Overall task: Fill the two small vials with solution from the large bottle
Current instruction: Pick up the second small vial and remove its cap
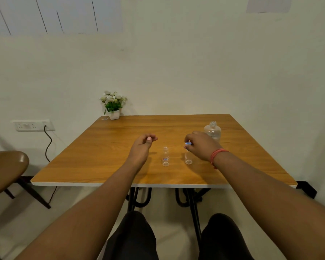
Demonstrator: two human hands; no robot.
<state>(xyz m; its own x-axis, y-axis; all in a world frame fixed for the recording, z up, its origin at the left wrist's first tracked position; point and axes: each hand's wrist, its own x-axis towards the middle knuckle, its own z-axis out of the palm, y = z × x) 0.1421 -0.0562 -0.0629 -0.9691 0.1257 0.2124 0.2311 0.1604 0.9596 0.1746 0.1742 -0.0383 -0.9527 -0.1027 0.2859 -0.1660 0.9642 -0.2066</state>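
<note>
Two small clear vials stand upright on the wooden table (pixel 105 147). The left vial (pixel 165 157) has a blue-and-white label and no cap. Part of the right vial (pixel 188 158) is hidden behind my right hand (pixel 201 145), which pinches a small blue cap (pixel 188 143) just above the vial's mouth. The large clear bottle (pixel 213 130) stands uncapped behind that hand, toward the table's right. My left hand (pixel 142 148) hovers to the left of the labelled vial with loosely curled fingers and holds nothing.
A small white pot of white flowers (pixel 113 106) sits at the table's far left corner against the wall. A brown chair (pixel 6 169) stands left of the table. A wall socket with a black cable (pixel 34 125) is on the left.
</note>
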